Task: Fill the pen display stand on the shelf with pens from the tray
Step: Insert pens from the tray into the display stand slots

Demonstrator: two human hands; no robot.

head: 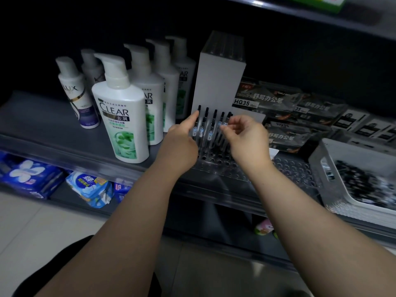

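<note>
On the dark shelf point(53, 116), at about waist level, goods stand in rows. Dim light, details soft.

- Left side: white pump bottles point(150, 82) in a file, CLEAR bottle point(121, 116) foremost; a smaller LUX bottle point(75, 93) stands left of it.
- Right edge: white slatted tray point(321, 168) on the shelf lip, heaped with loose pens point(360, 181), black and blurred.
- Centre back: tall white box point(216, 82), upright, directly behind the stand.
- Right of the box: flat dark pen packs point(278, 99), overlapping, one marked HQ35.
- Centre front: clear pen display stand point(222, 166), a plate of round holes, between the CLEAR bottle and the tray. Most near holes are unfilled.
- Back rows of the stand: upright pens point(214, 121), black caps up, slightly tilted.
- Left hand point(182, 140): forefinger straight, tip touching the leftmost pen point(198, 109) near its cap; grip apart, nothing held.
- Right hand point(246, 138): fingers curled, thumb and forefinger together, grip clamped on the rightmost pen point(228, 115).
- Lower shelf: blue wrapped packs point(90, 187).
</note>
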